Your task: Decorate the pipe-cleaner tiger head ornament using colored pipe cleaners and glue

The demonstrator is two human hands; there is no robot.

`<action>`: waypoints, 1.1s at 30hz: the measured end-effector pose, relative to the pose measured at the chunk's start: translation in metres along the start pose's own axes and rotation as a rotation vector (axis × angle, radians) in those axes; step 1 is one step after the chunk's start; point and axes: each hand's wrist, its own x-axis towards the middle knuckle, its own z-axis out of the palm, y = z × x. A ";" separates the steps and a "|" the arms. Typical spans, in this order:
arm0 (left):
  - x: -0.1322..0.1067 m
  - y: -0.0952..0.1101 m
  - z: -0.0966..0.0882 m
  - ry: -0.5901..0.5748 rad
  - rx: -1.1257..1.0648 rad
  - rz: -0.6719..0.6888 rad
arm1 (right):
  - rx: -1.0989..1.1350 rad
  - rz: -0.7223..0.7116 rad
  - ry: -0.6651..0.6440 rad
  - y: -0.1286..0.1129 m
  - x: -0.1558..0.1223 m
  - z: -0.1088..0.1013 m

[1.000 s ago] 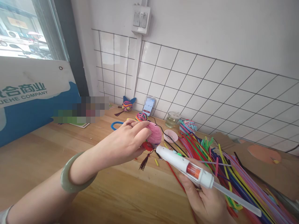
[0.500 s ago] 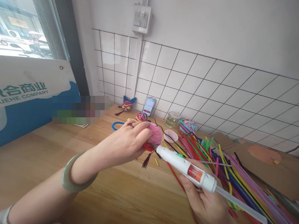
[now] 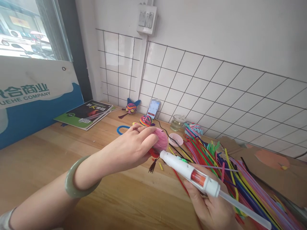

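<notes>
My left hand (image 3: 130,148), a pale green bangle on its wrist, is closed around a pink fuzzy ball (image 3: 160,140) with a red base and a dark red tassel (image 3: 152,166) hanging under it, held above the wooden table (image 3: 48,153). My right hand (image 3: 212,207) grips a white glue gun (image 3: 189,171) with an orange window and a clear glue stick out the back. The gun's nozzle touches the ball's underside by the red base.
A large heap of coloured pipe cleaners (image 3: 230,169) lies at the right. Near the tiled wall sit a glass jar (image 3: 177,122), a small pink dish (image 3: 175,139), several striped craft balls (image 3: 145,120) and a phone (image 3: 153,109). A booklet (image 3: 87,114) lies at the left.
The tassel has swung slightly. Both hands and the glue gun have shifted only a little, the nozzle staying at the ball's underside.
</notes>
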 end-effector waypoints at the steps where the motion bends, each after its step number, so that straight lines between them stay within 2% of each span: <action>1: 0.000 0.000 0.000 0.001 -0.003 0.001 | 0.006 0.004 0.001 0.000 0.001 0.000; 6: 0.000 0.001 0.001 -0.006 -0.010 -0.004 | 0.070 0.033 -0.049 -0.001 0.002 0.000; 13: 0.002 0.000 0.001 -0.004 -0.007 -0.007 | -0.018 -0.031 -0.012 0.003 -0.003 -0.003; 21: 0.001 -0.001 -0.003 0.009 -0.008 -0.020 | 0.005 -0.008 -0.049 0.005 -0.002 -0.004; 27: 0.000 -0.002 -0.005 0.003 -0.005 -0.028 | -0.050 -0.019 -0.010 0.008 -0.006 -0.003; 30: -0.002 -0.003 -0.004 0.006 -0.017 -0.034 | -0.010 0.029 -0.013 0.008 -0.007 -0.005; 33: -0.003 -0.004 -0.003 0.003 -0.044 -0.050 | 0.126 0.185 -0.011 0.008 -0.005 -0.008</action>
